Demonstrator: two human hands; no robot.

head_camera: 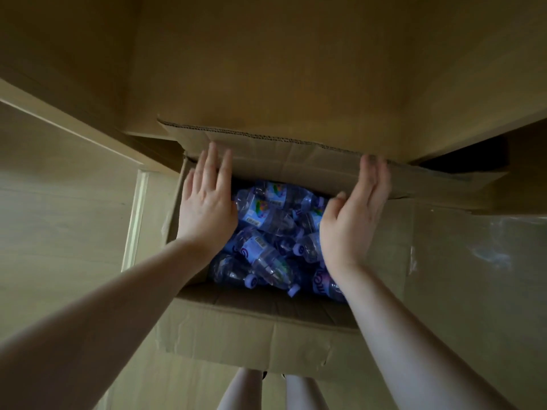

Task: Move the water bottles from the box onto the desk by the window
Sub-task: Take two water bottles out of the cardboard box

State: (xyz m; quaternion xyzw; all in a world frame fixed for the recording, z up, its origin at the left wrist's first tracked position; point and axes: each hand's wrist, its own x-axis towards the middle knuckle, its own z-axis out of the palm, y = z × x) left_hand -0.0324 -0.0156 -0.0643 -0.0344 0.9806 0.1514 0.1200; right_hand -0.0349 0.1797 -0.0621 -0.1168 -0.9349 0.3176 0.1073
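- Large cardboard panel (266, 60) filled the upper view, standing behind the box and rising past the top edge.
- Pale wood-look floor (59, 220) lay left of the box; a pale strip of trim (134, 220) ran just beside the box's left wall.
- Open cardboard box (254, 338) sat on the floor, near flap folded outward toward the person, right flap (461, 261) spread flat with a patch of clear tape on it.
- Far flap (296, 164) of the box hung partly over the opening, its corrugated edge uppermost.
- Two bare legs (245, 392) showed just below the box's near flap.
- Left hand (207, 199) lay at the box's left side, fingers (211, 164) straight and close together, tips pressed flat on the far flap; it held nothing.
- Right hand (352, 217) was at the right side of the opening, fingers straight and together along the far flap's lower edge, thumb (334, 202) tucked toward that edge; whether it pinched the flap could not be told.
- Water bottles (266, 232) lay jumbled on their sides inside the box, between the two hands: clear plastic, blue labels, pale lilac caps (293, 290).
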